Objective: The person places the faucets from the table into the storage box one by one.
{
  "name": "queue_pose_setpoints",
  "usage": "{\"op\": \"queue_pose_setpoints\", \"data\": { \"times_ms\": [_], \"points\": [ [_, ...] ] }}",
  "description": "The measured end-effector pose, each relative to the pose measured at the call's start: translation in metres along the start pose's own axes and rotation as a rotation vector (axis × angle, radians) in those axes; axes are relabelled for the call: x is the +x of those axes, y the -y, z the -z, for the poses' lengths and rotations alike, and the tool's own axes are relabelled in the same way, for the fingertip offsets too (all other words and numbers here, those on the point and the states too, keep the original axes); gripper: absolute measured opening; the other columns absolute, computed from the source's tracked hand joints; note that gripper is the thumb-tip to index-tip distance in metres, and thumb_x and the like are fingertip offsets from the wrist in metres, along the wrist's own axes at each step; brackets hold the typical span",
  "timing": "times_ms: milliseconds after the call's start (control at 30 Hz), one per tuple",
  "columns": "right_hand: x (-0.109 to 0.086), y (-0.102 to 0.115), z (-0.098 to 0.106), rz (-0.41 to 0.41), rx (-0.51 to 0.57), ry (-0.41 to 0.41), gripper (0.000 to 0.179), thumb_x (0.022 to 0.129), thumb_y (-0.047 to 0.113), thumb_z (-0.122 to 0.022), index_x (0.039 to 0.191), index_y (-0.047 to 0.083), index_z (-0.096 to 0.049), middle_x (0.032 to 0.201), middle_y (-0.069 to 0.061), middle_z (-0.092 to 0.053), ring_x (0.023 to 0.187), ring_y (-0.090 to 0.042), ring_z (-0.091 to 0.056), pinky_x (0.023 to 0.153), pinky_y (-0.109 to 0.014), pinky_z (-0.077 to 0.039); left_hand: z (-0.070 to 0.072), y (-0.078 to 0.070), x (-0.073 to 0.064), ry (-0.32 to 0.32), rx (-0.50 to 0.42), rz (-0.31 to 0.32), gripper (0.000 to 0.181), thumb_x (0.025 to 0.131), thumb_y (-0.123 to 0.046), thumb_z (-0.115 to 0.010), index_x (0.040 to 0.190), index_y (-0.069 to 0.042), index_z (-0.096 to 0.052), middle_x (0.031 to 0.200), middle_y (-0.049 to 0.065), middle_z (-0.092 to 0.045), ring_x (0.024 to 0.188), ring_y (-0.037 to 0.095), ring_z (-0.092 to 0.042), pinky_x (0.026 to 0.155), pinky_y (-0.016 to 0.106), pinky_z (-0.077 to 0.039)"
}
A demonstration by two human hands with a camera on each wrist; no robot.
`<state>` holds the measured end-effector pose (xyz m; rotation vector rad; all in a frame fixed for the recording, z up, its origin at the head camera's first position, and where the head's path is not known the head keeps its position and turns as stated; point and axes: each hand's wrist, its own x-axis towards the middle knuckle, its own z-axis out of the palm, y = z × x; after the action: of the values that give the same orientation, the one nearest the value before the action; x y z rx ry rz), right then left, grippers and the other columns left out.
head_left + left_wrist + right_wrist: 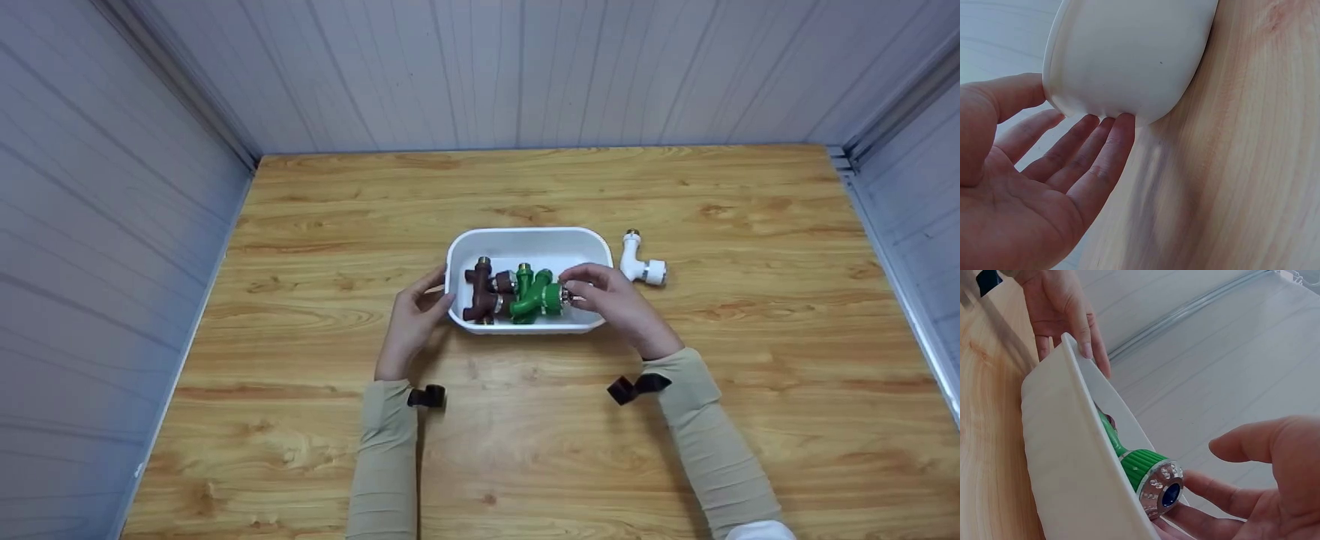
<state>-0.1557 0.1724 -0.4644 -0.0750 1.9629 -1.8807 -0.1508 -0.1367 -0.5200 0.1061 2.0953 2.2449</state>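
Observation:
A white plastic tub stands on the table with brown valves in its left part and green valves to their right. My left hand touches the tub's left end. In the left wrist view, the fingertips rest against the outer wall and the thumb is at the rim. My right hand is over the tub's right end. In the right wrist view, its fingers are by the metal end of the upper green valve, while the thumb stands apart from it.
A white valve lies on the wooden table, just right of the tub. Pale panels close in the back and both sides of the table.

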Motion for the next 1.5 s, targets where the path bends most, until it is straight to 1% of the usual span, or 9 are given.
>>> {"op": "queue_pose_setpoints", "data": {
  "times_ms": [167, 400, 600, 700, 967, 1200, 1267, 1400, 1500],
  "points": [
    [-0.003, 0.003, 0.005, 0.016, 0.074, -0.006, 0.031, 0.099, 0.008, -0.050, 0.121, -0.014, -0.049, 0.124, -0.022, -0.050, 0.114, -0.027, -0.051, 0.101, -0.042, -0.045, -0.001, 0.001, -0.001, -0.011, 0.018, -0.021, 0.048, 0.089, 0.009, -0.061, 0.135, 0.009, -0.047, 0.129, 0.035, -0.048, 0.113, 0.050, -0.051, 0.087, 0.032, -0.054],
    [-0.009, 0.006, 0.013, 0.005, 0.082, -0.032, 0.034, 0.100, 0.013, -0.048, 0.125, -0.012, -0.047, 0.126, -0.024, -0.050, 0.120, -0.035, -0.049, 0.102, -0.044, -0.043, -0.002, 0.002, -0.001, -0.027, 0.035, -0.037, 0.047, 0.089, 0.006, -0.062, 0.134, 0.007, -0.049, 0.128, 0.033, -0.050, 0.112, 0.048, -0.053, 0.086, 0.029, -0.054],
    [-0.015, 0.007, 0.017, 0.007, 0.108, -0.034, 0.037, 0.100, 0.015, -0.049, 0.127, -0.010, -0.045, 0.128, -0.024, -0.048, 0.122, -0.040, -0.046, 0.100, -0.043, -0.045, -0.004, -0.010, -0.004, -0.005, 0.021, -0.043, 0.048, 0.088, 0.009, -0.061, 0.133, 0.013, -0.046, 0.127, 0.038, -0.048, 0.111, 0.054, -0.050, 0.086, 0.028, -0.054],
    [-0.018, 0.007, 0.019, 0.018, 0.115, -0.039, 0.038, 0.100, 0.016, -0.050, 0.128, -0.009, -0.045, 0.129, -0.025, -0.048, 0.121, -0.040, -0.047, 0.099, -0.042, -0.046, -0.005, -0.014, -0.006, -0.011, 0.030, -0.052, 0.047, 0.088, 0.010, -0.060, 0.133, 0.015, -0.045, 0.125, 0.038, -0.048, 0.110, 0.054, -0.051, 0.086, 0.030, -0.054],
    [-0.025, 0.006, 0.028, 0.037, 0.132, -0.065, 0.040, 0.100, 0.017, -0.050, 0.130, -0.009, -0.045, 0.127, -0.023, -0.050, 0.120, -0.040, -0.048, 0.098, -0.041, -0.048, -0.002, 0.003, -0.002, -0.048, 0.035, -0.032, 0.047, 0.089, 0.006, -0.063, 0.134, 0.005, -0.050, 0.126, 0.030, -0.053, 0.110, 0.043, -0.056, 0.088, 0.031, -0.054],
    [-0.030, 0.008, 0.035, 0.030, 0.126, -0.105, 0.043, 0.100, 0.020, -0.051, 0.131, -0.009, -0.045, 0.127, -0.022, -0.052, 0.118, -0.036, -0.051, 0.097, -0.041, -0.048, -0.003, -0.002, -0.004, -0.033, 0.007, -0.013, 0.048, 0.089, 0.005, -0.062, 0.136, 0.005, -0.049, 0.128, 0.030, -0.051, 0.111, 0.044, -0.055, 0.089, 0.036, -0.054],
    [-0.032, 0.008, 0.038, 0.032, 0.135, -0.112, 0.042, 0.101, 0.021, -0.050, 0.130, -0.008, -0.045, 0.127, -0.023, -0.052, 0.117, -0.035, -0.053, 0.097, -0.041, -0.049, -0.003, 0.002, -0.003, -0.032, -0.002, -0.013, 0.048, 0.089, 0.005, -0.062, 0.136, 0.004, -0.049, 0.129, 0.030, -0.051, 0.111, 0.044, -0.055, 0.088, 0.036, -0.054],
    [-0.034, 0.007, 0.044, 0.042, 0.200, -0.103, 0.046, 0.103, 0.026, -0.046, 0.132, -0.009, -0.044, 0.130, -0.026, -0.050, 0.118, -0.036, -0.051, 0.098, -0.043, -0.047, -0.002, -0.001, -0.004, -0.016, -0.003, -0.012, 0.049, 0.089, 0.006, -0.061, 0.136, 0.006, -0.047, 0.129, 0.033, -0.049, 0.112, 0.048, -0.053, 0.088, 0.031, -0.054],
    [-0.036, 0.005, 0.049, 0.063, 0.250, -0.093, 0.052, 0.103, 0.030, -0.044, 0.133, -0.012, -0.041, 0.130, -0.026, -0.050, 0.118, -0.037, -0.050, 0.098, -0.045, -0.047, -0.004, -0.012, -0.007, -0.001, 0.005, -0.009, 0.049, 0.090, 0.008, -0.060, 0.136, 0.009, -0.044, 0.130, 0.035, -0.047, 0.113, 0.051, -0.051, 0.087, 0.028, -0.054]
  ]
}}
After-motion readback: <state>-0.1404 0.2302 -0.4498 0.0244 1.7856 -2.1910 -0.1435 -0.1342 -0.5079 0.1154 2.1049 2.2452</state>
